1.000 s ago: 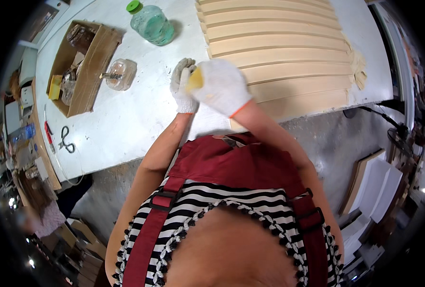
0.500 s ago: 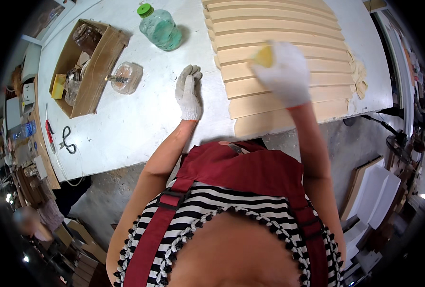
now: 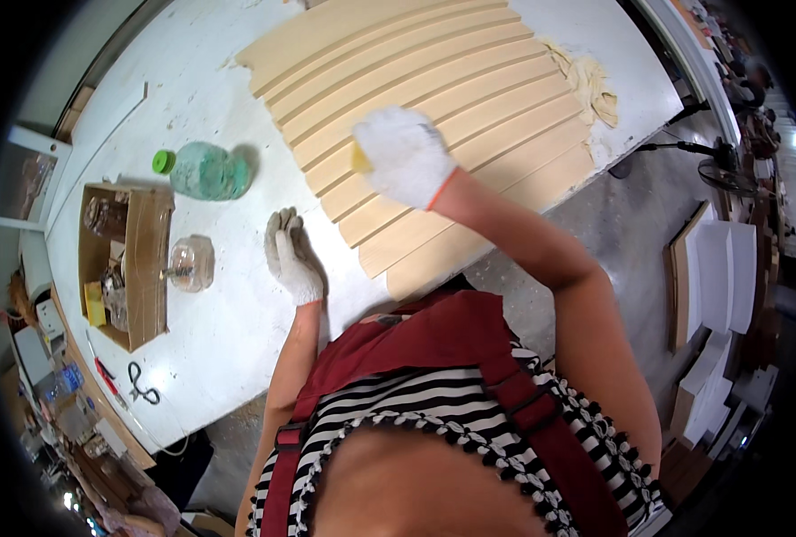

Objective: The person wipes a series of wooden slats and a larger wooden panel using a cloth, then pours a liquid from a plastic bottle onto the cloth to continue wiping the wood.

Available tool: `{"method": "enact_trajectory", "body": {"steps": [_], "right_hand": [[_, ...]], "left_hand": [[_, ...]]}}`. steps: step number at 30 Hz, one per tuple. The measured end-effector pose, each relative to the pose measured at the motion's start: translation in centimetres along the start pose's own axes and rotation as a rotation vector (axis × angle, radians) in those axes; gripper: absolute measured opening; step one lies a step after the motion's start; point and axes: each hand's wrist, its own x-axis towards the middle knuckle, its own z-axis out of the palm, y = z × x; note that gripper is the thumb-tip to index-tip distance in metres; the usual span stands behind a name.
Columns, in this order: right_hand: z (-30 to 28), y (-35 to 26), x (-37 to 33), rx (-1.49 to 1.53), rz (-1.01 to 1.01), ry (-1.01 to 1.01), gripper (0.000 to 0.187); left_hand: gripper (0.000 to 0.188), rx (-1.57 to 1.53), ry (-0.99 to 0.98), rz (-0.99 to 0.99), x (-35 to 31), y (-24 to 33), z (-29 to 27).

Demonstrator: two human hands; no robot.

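A row of pale cream wooden slats (image 3: 505,89), laid side by side and overlapping in steps, covers the middle of the white table (image 3: 228,331). My right hand (image 3: 404,154), in a white knit glove, rests on the slats near their left part. Its fingers are closed over a yellow sponge (image 3: 359,160), of which only the left edge shows. To the left of the slats, my left hand (image 3: 293,258), also gloved, lies on its side on the table with fingers stretched out, holding nothing.
Left of my left hand stand a clear jar (image 3: 192,263) with a brush in it and a green-capped bottle (image 3: 210,171). Beyond is a cardboard box (image 3: 153,268) of containers; scissors (image 3: 143,383) lie nearer. A crumpled cream cloth (image 3: 590,85) sits at the slats' right end.
My right hand has moved left across the slats with the sponge. The whole view has turned, so table and slats appear tilted. My left hand still rests on the table.
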Motion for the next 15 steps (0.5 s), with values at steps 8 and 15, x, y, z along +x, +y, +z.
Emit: {"method": "enact_trajectory", "body": {"steps": [8,15], "right_hand": [[-2.2,22.0,-4.6,-0.283,0.408,0.123,0.032],[-5.5,36.3,-6.3,-0.370,0.834,0.031,0.048]], "left_hand": [[0.047,0.059,0.009,0.012,-0.4,0.1,0.6],[0.046,0.121,0.034,0.031,-0.3,-0.2,0.7]]}}
